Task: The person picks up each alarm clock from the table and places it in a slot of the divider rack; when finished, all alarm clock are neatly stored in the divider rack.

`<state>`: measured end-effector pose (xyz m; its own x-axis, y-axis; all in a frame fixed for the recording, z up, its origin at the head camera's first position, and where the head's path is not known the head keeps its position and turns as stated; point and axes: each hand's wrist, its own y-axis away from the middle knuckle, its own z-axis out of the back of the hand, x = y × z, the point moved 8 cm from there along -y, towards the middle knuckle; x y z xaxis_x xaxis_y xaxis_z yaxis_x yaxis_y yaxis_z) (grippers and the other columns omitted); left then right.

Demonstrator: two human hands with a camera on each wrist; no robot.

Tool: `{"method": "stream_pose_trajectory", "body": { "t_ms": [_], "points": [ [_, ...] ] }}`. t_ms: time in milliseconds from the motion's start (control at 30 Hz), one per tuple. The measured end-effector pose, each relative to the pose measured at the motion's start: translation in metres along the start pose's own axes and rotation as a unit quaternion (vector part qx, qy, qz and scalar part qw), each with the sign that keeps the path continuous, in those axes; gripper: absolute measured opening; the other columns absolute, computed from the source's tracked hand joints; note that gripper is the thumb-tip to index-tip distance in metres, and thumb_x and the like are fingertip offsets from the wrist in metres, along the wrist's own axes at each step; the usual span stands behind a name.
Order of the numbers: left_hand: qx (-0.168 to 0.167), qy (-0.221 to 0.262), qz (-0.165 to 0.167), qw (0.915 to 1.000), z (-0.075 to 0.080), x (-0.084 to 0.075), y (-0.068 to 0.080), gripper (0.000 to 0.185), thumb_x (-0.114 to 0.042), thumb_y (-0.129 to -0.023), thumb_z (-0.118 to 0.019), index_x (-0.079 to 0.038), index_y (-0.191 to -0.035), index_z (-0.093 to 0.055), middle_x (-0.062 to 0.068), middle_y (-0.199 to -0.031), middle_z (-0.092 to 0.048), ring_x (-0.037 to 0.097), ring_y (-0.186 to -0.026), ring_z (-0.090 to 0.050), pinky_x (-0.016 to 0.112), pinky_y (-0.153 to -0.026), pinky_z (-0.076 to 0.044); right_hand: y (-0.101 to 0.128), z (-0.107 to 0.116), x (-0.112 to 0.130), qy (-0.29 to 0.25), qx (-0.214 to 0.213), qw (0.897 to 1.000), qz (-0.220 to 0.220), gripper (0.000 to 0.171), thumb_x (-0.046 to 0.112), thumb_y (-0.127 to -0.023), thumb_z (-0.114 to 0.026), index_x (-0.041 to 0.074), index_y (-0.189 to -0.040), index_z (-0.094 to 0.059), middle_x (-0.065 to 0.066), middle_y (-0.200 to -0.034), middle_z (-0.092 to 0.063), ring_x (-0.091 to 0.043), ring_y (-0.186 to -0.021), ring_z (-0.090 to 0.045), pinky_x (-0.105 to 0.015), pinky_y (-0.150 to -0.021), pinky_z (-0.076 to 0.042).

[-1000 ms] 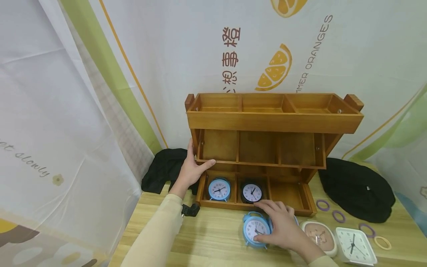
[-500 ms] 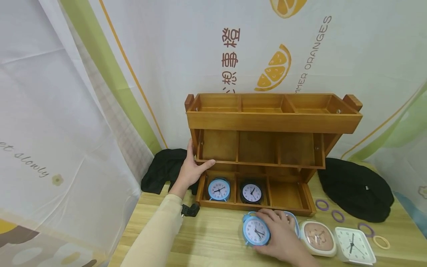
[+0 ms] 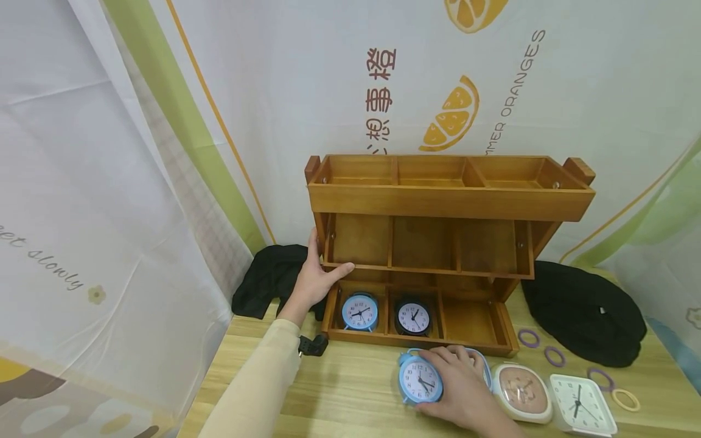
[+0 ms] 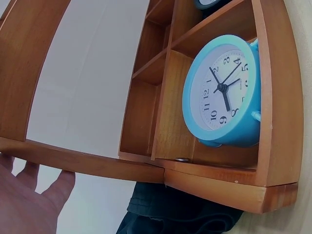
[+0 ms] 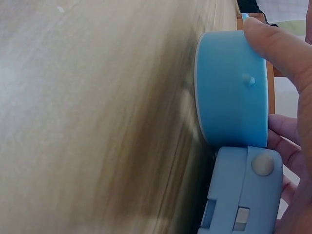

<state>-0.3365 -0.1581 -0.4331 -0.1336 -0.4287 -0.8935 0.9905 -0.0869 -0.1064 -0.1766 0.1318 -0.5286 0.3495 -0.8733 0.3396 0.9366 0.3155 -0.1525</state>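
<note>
Clasping a round blue alarm clock (image 3: 419,378) between the thumb and curled fingers of the right hand (image 3: 459,384), just in front of the wooden box (image 3: 449,203), with a grey-blue case (image 5: 243,190) right beside it (mostly hidden by that hand from above). Resting the left hand (image 3: 316,277) against the box's left side, thumb and fingers spreading apart. Showing another blue clock (image 3: 359,312) and a black clock (image 3: 413,318) in the box's bottom left and middle compartments, plus a cream clock (image 3: 522,392) and a white square clock (image 3: 583,404) on the desk (image 3: 345,389), before the box's right end.
</note>
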Motion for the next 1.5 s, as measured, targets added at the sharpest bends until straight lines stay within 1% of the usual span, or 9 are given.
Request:
{"method": "stream_pose_trajectory", "body": {
  "t_ms": [67, 333, 667, 800, 900, 1033, 1133, 1300, 1500],
  "points": [
    [-0.001, -0.001, -0.001, 1.0, 0.0, 0.0, 0.0, 0.121, -0.048, -0.091, -0.08, -0.029, -0.168, 0.011, 0.013, -0.174, -0.011, 0.037, -0.156, -0.025, 0.06, -0.12, -0.031, 0.0, 0.001, 0.0, -0.001, -0.003, 1.0, 0.004, 0.095, 0.07, -0.052, -0.095, 0.024, -0.131, -0.07, 0.009, -0.124, -0.067, -0.026, -0.116, -0.053, -0.066, -0.101, -0.027],
    [-0.002, -0.008, 0.002, 1.0, -0.001, 0.001, 0.0, 0.121, -0.052, -0.091, -0.079, -0.031, -0.167, 0.012, 0.012, -0.174, -0.007, 0.037, -0.158, -0.019, 0.06, -0.121, -0.027, 0.002, 0.001, -0.001, -0.011, -0.003, 1.0, 0.015, 0.091, 0.066, -0.052, -0.096, 0.025, -0.128, -0.073, 0.01, -0.123, -0.068, -0.022, -0.113, -0.052, -0.065, -0.1, -0.026],
    [-0.001, -0.015, 0.006, 0.9999, 0.0, 0.001, 0.001, 0.12, -0.052, -0.091, -0.078, -0.03, -0.168, 0.011, 0.012, -0.174, -0.007, 0.038, -0.157, -0.02, 0.062, -0.121, -0.028, 0.003, 0.011, -0.001, -0.053, 0.007, 0.998, 0.019, 0.09, 0.078, -0.056, -0.089, 0.027, -0.129, -0.072, 0.012, -0.126, -0.065, -0.018, -0.113, -0.049, -0.068, -0.101, -0.027],
    [-0.002, -0.017, 0.006, 0.9998, 0.0, 0.001, 0.001, 0.12, -0.052, -0.091, -0.078, -0.029, -0.168, 0.011, 0.012, -0.175, -0.006, 0.037, -0.158, -0.019, 0.061, -0.121, -0.028, 0.001, 0.016, 0.0, -0.069, 0.011, 0.997, 0.023, 0.091, 0.077, -0.056, -0.089, 0.028, -0.13, -0.071, 0.013, -0.127, -0.064, -0.018, -0.114, -0.049, -0.071, -0.102, -0.025],
    [-0.005, -0.018, 0.003, 0.9998, 0.001, 0.001, 0.0, 0.12, -0.052, -0.091, -0.078, -0.026, -0.168, 0.01, 0.012, -0.175, -0.007, 0.037, -0.157, -0.02, 0.061, -0.121, -0.028, -0.001, 0.022, 0.001, -0.08, 0.003, 0.996, 0.035, 0.09, 0.073, -0.056, -0.092, 0.028, -0.131, -0.071, 0.012, -0.129, -0.065, -0.014, -0.111, -0.048, -0.065, -0.101, -0.028],
    [-0.005, -0.016, -0.002, 0.9999, 0.0, 0.0, -0.001, 0.12, -0.051, -0.091, -0.079, -0.024, -0.168, 0.01, 0.012, -0.175, -0.007, 0.037, -0.157, -0.02, 0.061, -0.12, -0.029, -0.003, 0.032, 0.001, -0.091, -0.014, 0.994, 0.055, 0.089, 0.069, -0.056, -0.094, 0.027, -0.131, -0.071, 0.011, -0.128, -0.066, -0.01, -0.107, -0.047, -0.049, -0.091, -0.036],
    [-0.003, -0.013, -0.003, 0.9999, 0.0, 0.0, -0.001, 0.12, -0.05, -0.091, -0.079, -0.025, -0.168, 0.011, 0.012, -0.174, -0.007, 0.038, -0.157, -0.021, 0.061, -0.12, -0.029, -0.005, 0.037, 0.0, -0.099, -0.023, 0.993, 0.063, 0.09, 0.066, -0.055, -0.095, 0.024, -0.131, -0.07, 0.011, -0.127, -0.066, -0.009, -0.107, -0.048, -0.042, -0.088, -0.039],
    [0.0, -0.015, 0.003, 0.9999, 0.0, 0.001, 0.0, 0.12, -0.051, -0.091, -0.078, -0.031, -0.167, 0.013, 0.011, -0.175, -0.006, 0.037, -0.157, -0.021, 0.06, -0.121, -0.029, -0.011, 0.045, -0.004, -0.111, -0.031, 0.991, 0.065, 0.09, 0.058, -0.054, -0.099, 0.02, -0.131, -0.07, 0.011, -0.126, -0.064, -0.009, -0.108, -0.048, -0.041, -0.087, -0.038],
    [-0.002, -0.018, 0.002, 0.9998, 0.0, 0.001, 0.0, 0.121, -0.052, -0.091, -0.078, -0.027, -0.168, 0.012, 0.011, -0.175, -0.006, 0.037, -0.158, -0.02, 0.061, -0.121, -0.027, -0.017, 0.057, -0.013, -0.126, -0.024, 0.991, 0.048, 0.089, 0.048, -0.054, -0.101, 0.019, -0.132, -0.069, 0.011, -0.127, -0.063, -0.012, -0.108, -0.047, -0.043, -0.087, -0.035]
  ]
}}
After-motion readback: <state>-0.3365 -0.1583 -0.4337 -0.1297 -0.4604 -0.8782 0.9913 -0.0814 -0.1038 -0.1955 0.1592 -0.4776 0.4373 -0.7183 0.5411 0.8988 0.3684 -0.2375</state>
